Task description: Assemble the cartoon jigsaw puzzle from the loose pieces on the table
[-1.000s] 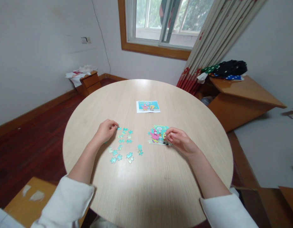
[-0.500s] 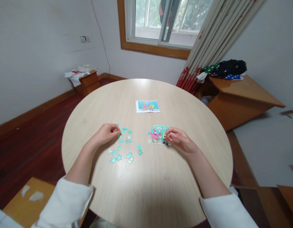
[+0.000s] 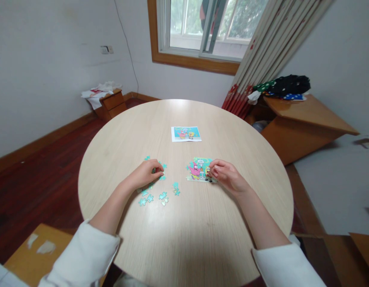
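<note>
My left hand (image 3: 147, 173) is over the loose jigsaw pieces (image 3: 162, 195), its thumb and fingers curled close together beside the right-hand pieces of the upper group. The palm and fingers cover several pieces, and whatever is in the fingertips is hidden. At the right, a partly joined jigsaw puzzle (image 3: 196, 171) shows a pink starfish and other cartoon figures on turquoise. My right hand (image 3: 229, 176) has its fingers closed at that puzzle's right side, hiding part of the yellow figure. I cannot make out what it grips. A small cluster of pieces (image 3: 176, 188) lies between the hands.
A printed picture (image 3: 186, 134) with the same cartoon scene lies farther back on the round wooden table (image 3: 184, 231). Beyond the table's right edge is a tilted wooden cabinet (image 3: 304, 123) with dark cloths (image 3: 292, 84) on it. A small drawer unit (image 3: 114, 104) stands back left.
My left hand has moved right and slightly nearer to me across the loose pieces, uncovering one at the far end and covering others. My right hand stays at the puzzle, almost still.
</note>
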`<state>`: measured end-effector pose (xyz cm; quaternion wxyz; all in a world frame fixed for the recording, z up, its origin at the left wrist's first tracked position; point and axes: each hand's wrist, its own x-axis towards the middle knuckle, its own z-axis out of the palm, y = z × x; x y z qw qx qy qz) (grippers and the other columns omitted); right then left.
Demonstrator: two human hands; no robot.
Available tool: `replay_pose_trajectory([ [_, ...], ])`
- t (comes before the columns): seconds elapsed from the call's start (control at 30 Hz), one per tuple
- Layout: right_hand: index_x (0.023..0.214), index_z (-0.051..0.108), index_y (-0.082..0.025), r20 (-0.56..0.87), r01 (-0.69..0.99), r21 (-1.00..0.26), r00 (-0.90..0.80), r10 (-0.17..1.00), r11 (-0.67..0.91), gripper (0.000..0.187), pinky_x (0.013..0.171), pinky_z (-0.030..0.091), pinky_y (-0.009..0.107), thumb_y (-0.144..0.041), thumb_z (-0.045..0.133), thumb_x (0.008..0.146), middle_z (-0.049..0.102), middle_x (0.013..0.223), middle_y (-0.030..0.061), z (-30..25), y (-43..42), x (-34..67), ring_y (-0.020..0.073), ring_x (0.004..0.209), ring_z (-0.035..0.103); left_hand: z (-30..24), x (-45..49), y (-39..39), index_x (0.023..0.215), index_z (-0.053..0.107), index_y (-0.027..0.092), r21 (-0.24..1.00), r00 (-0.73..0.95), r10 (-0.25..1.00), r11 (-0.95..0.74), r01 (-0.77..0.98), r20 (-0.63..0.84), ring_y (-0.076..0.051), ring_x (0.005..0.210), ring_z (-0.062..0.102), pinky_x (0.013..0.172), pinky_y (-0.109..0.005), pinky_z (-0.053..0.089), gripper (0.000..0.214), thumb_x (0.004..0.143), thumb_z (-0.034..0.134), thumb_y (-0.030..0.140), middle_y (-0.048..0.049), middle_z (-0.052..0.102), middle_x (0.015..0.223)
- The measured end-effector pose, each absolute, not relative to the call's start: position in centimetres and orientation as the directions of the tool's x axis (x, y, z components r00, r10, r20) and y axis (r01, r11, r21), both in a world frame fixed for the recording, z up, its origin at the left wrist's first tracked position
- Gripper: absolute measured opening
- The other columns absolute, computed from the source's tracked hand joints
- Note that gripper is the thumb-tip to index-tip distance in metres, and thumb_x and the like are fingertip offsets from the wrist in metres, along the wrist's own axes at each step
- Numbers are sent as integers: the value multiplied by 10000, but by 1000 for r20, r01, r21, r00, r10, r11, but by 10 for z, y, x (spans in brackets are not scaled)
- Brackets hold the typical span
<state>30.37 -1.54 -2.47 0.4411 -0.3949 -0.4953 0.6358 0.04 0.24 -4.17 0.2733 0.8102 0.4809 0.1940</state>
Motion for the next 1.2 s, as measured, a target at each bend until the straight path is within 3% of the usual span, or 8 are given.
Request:
replay_pose_trajectory([
  [0.23,682,609,-181,44,28,-998,-163,986,49,270,523,303,256,-442,682,693,457,529,-46,-30,-17,285,101,521,396,-44,-1,4,789,671,178,617,453,889,-394,681,67,-156,720,552,726,-305,431,136,802,547,232,-29,609,766],
  [0.43,758,635,-191,141,346,-892,-397,907,290,104,587,362,266,-269,577,795,495,577,-37,-40,-37,248,112,561,443,-45,-2,5,817,682,184,617,428,899,-387,686,88,-164,749,564,753,-311,441,153,803,531,204,-37,620,795],
  [0.6,774,645,-186,269,436,-689,-588,763,579,96,752,382,311,-109,588,777,594,673,-6,-51,-44,230,143,715,536,-46,-3,6,828,682,176,601,405,909,-380,703,101,-165,752,570,750,-306,443,162,802,522,185,-42,621,799],
  [1.2,956,662,-180,261,562,-451,-660,705,693,145,814,369,352,-267,559,905,632,854,61,-54,-41,231,194,860,543,-45,-6,7,808,674,172,606,309,942,-322,727,129,-171,741,570,732,-303,446,166,791,518,225,-48,645,805],
])
